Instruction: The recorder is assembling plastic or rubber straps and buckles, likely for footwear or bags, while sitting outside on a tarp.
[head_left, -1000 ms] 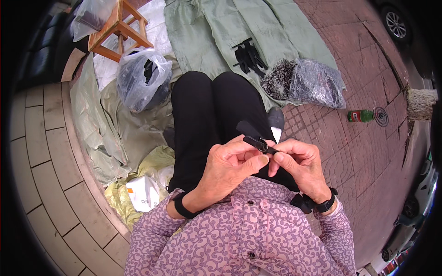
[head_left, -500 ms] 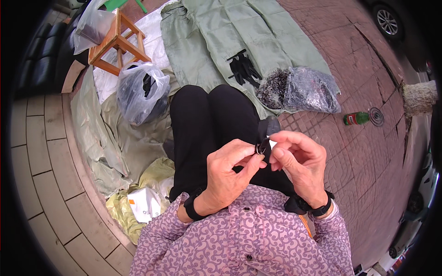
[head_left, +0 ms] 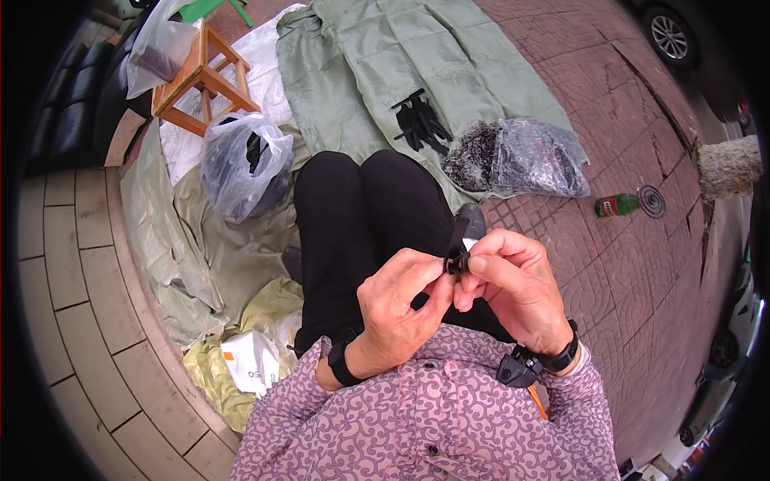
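Over my lap, both hands meet on a small black strap piece (head_left: 459, 258) with a buckle-like end. My left hand (head_left: 401, 309) pinches it from the left with thumb and fingers. My right hand (head_left: 513, 284) grips its other side, fingers curled over the top. The strap's flat tail rises between my fingertips toward my shoe. I sit with black trousers (head_left: 361, 208) and knees pointing away.
A pile of loose black parts (head_left: 419, 122) lies on green sacking (head_left: 401, 64) ahead. A clear bag of dark parts (head_left: 525, 156) sits to the right, another bag (head_left: 245, 160) left. A wooden stool (head_left: 200, 76), a green bottle (head_left: 616, 206) and yellow sacks (head_left: 241, 353) surround me.
The black strap was held lower and flat across my fingers; both hands have lifted and closed in tighter on it, and the piece now stands more upright.
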The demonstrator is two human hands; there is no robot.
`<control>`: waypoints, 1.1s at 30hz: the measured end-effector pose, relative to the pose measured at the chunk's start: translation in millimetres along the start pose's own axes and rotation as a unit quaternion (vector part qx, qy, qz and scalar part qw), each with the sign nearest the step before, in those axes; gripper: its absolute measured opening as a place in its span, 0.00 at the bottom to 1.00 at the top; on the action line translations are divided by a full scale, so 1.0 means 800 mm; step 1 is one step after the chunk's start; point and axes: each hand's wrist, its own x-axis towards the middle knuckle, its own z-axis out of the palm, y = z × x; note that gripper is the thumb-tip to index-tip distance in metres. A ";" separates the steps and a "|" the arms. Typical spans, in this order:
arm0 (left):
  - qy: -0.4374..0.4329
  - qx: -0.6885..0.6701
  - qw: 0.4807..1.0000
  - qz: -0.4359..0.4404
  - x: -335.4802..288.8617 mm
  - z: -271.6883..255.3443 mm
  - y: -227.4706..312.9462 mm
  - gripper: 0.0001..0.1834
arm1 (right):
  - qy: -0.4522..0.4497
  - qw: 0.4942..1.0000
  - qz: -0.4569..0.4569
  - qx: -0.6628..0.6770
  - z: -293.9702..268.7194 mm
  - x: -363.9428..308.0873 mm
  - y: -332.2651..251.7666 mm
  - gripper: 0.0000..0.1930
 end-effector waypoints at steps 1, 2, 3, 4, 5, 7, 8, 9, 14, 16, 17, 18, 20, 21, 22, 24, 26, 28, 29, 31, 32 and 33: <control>0.005 0.013 1.000 0.011 0.000 0.000 0.000 0.09 | 0.011 1.000 0.006 0.007 0.002 0.000 -0.001 0.03; 0.011 0.028 0.999 0.020 0.000 0.000 0.000 0.09 | 0.020 1.000 0.013 0.015 0.003 -0.001 0.000 0.03; 0.011 0.027 0.999 0.020 -0.001 0.000 0.000 0.09 | 0.021 1.000 0.013 0.016 0.003 -0.001 0.000 0.03; 0.013 0.032 0.999 0.021 0.000 0.000 0.001 0.09 | 0.023 0.999 0.024 0.028 0.002 -0.001 0.000 0.02; 0.015 0.037 0.999 0.022 -0.001 -0.001 0.001 0.10 | 0.025 0.998 0.035 0.039 0.002 -0.002 0.001 0.02; 0.015 0.037 0.999 0.025 -0.003 0.000 0.002 0.10 | 0.017 0.998 0.052 0.033 0.000 -0.001 -0.004 0.02; 0.014 0.038 0.999 0.028 -0.004 0.000 0.002 0.10 | 0.008 0.997 0.068 0.028 0.000 -0.001 -0.005 0.02; 0.014 0.037 0.999 0.028 -0.006 0.000 0.003 0.10 | 0.009 0.997 0.068 0.028 0.000 -0.001 -0.005 0.02; 0.005 0.026 0.999 0.028 -0.009 -0.001 0.008 0.10 | 0.022 0.996 0.079 0.029 0.006 -0.006 -0.009 0.02; 0.006 0.023 0.999 0.023 -0.010 0.000 0.009 0.10 | 0.025 0.995 0.085 0.036 0.007 -0.008 -0.008 0.02; 0.008 0.020 1.000 0.017 -0.011 0.000 0.009 0.10 | 0.027 0.995 0.091 0.044 0.007 -0.008 -0.007 0.02; 0.008 0.019 1.000 0.017 -0.011 0.000 0.009 0.10 | 0.028 0.995 0.090 0.044 0.007 -0.008 -0.007 0.02; -0.002 0.025 0.999 0.020 -0.011 -0.002 0.010 0.10 | 0.025 0.994 0.101 0.040 0.006 -0.008 -0.007 0.03; -0.002 0.025 0.999 0.020 -0.012 -0.001 0.010 0.10 | 0.025 0.994 0.101 0.040 0.003 -0.008 -0.006 0.03; -0.002 0.021 1.000 0.018 -0.014 -0.001 0.009 0.10 | 0.020 0.992 0.119 0.048 0.000 -0.006 -0.005 0.03; -0.001 0.017 1.000 0.016 -0.013 -0.001 0.009 0.10 | 0.015 0.989 0.135 0.054 -0.004 -0.005 -0.005 0.03; -0.008 0.020 0.999 0.030 -0.011 -0.001 0.009 0.10 | -0.001 0.989 0.137 0.055 -0.006 -0.005 -0.005 0.03; -0.024 0.022 0.999 0.032 -0.009 -0.005 0.012 0.10 | 0.016 0.991 0.125 0.037 -0.001 -0.007 -0.010 0.02; -0.039 0.025 0.998 0.033 -0.008 -0.006 0.013 0.10 | 0.032 0.993 0.114 0.018 0.001 -0.007 -0.012 0.02; -0.041 0.022 0.998 0.030 -0.009 -0.006 0.016 0.08 | 0.034 0.994 0.102 -0.002 0.000 -0.007 -0.013 0.02; -0.043 0.019 0.999 0.026 -0.009 -0.007 0.017 0.07 | 0.036 0.995 0.092 -0.022 0.000 -0.006 -0.013 0.03; -0.042 0.019 0.999 0.026 -0.009 -0.006 0.015 0.07 | 0.035 0.995 0.092 -0.022 0.001 -0.006 -0.011 0.03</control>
